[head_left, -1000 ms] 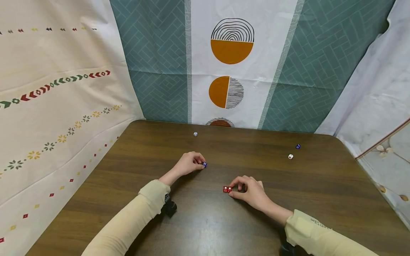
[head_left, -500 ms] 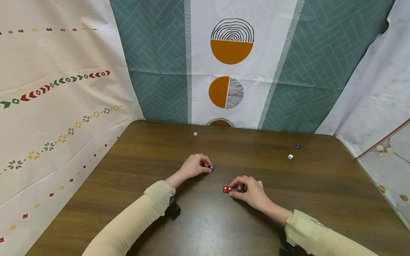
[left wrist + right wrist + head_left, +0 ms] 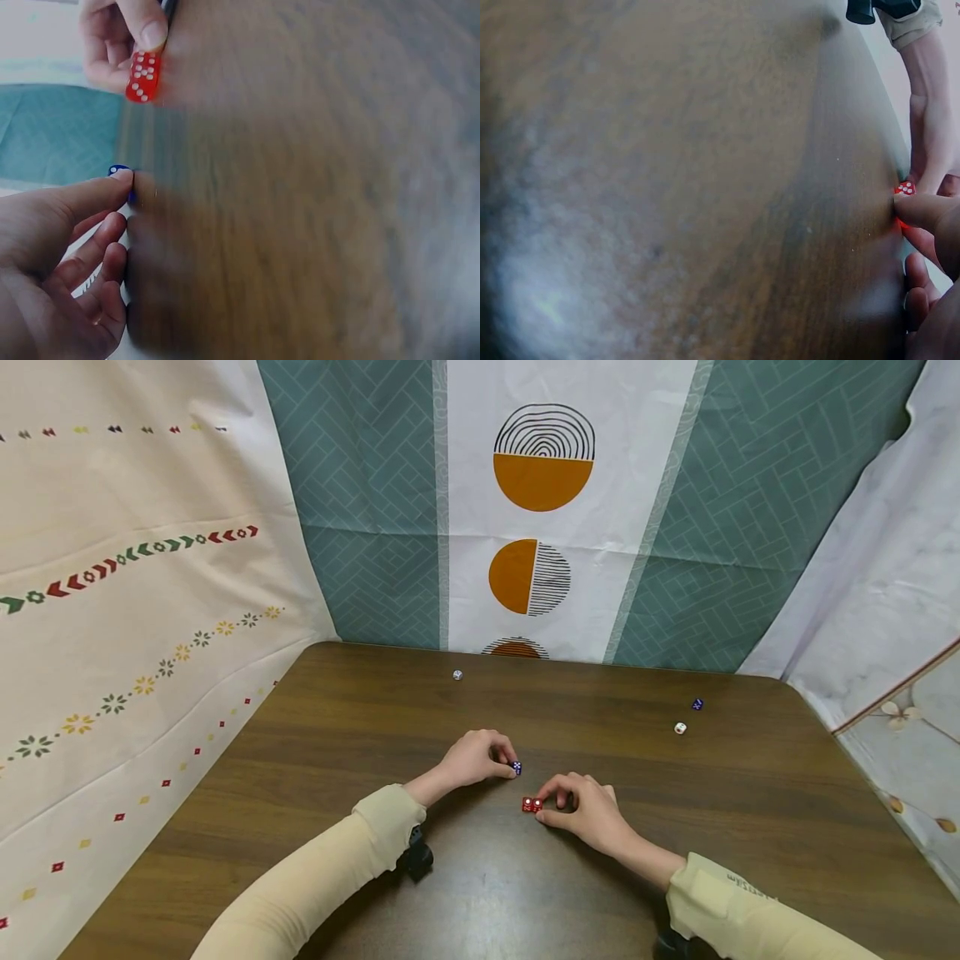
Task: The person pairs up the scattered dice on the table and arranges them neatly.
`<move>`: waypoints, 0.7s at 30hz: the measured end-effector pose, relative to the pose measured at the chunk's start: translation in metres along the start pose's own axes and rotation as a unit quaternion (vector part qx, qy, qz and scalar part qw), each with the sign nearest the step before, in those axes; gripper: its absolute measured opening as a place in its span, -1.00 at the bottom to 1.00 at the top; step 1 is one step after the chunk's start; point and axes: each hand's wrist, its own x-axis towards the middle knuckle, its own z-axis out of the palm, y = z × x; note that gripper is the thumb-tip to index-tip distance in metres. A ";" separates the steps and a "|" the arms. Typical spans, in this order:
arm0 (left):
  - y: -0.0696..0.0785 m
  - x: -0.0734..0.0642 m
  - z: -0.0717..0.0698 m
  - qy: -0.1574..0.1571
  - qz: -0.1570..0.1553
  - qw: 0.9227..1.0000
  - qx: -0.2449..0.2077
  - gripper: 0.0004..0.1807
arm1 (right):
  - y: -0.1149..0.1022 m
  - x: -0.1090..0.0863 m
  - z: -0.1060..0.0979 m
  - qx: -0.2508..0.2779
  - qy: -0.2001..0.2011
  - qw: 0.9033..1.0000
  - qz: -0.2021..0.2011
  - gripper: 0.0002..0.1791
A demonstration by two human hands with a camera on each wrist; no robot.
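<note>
My left hand [image 3: 472, 758] pinches a blue die [image 3: 517, 768] with white pips between thumb and fingertips, close over the wooden table [image 3: 360, 735]. In the left wrist view the thumb covers part of that blue die [image 3: 118, 170]. A pair of red dice [image 3: 528, 805] sits side by side, just nearer the front and right of the blue one. The right hand [image 3: 588, 810] pinches the right-hand red die [image 3: 537, 805], thumb in front and index finger behind. In the right wrist view the thumb hides much of the red die [image 3: 905, 188].
At the back of the table lies a whitish die [image 3: 457, 675]. Farther right are a white die [image 3: 680, 728] and another blue die [image 3: 697, 704]. A patterned cloth [image 3: 375, 527] hangs behind the back edge.
The left hand has moved right and toward the front with the blue die, coming close to the red dice. The right hand and red dice have stayed in place.
</note>
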 end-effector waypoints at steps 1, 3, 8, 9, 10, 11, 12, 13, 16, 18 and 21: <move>0.001 0.000 0.001 -0.001 0.001 1.000 0.002 -0.89 | 0.000 0.000 0.000 0.000 -0.001 1.000 0.001 -0.79; 0.004 -0.001 0.003 -0.003 0.003 1.000 0.003 -0.90 | 0.000 0.000 0.000 -0.001 -0.002 1.000 0.001 -0.80; 0.010 -0.004 0.007 -0.013 0.012 1.000 0.000 -0.90 | 0.000 0.000 0.000 0.001 -0.004 1.000 -0.002 -0.80; 0.011 -0.004 0.007 -0.014 0.014 1.000 0.000 -0.90 | 0.001 0.000 0.000 0.002 -0.003 1.000 -0.004 -0.81; 0.012 -0.004 0.008 -0.015 0.015 1.000 0.001 -0.90 | 0.000 0.000 -0.001 0.002 -0.003 1.000 -0.005 -0.81; 0.012 -0.004 0.009 -0.015 0.018 1.000 0.002 -0.90 | 0.000 0.000 -0.001 0.003 -0.003 1.000 -0.006 -0.81; 0.012 -0.004 0.010 -0.014 0.021 1.000 0.002 -0.90 | 0.000 0.000 -0.001 0.002 -0.003 1.000 -0.007 -0.81; 0.013 -0.005 0.010 -0.014 0.023 1.000 0.003 -0.90 | 0.000 0.001 -0.001 0.003 -0.002 1.000 -0.005 -0.81; 0.013 -0.005 0.012 -0.013 0.025 1.000 0.004 -0.90 | 0.000 0.001 -0.001 0.002 -0.003 1.000 -0.002 -0.80; 0.013 -0.005 0.012 -0.014 0.025 1.000 0.002 -0.90 | 0.000 0.000 -0.001 0.002 -0.005 1.000 0.002 -0.80; 0.013 -0.006 0.012 -0.014 0.024 1.000 0.001 -0.90 | -0.001 0.000 -0.001 0.004 -0.006 1.000 0.004 -0.80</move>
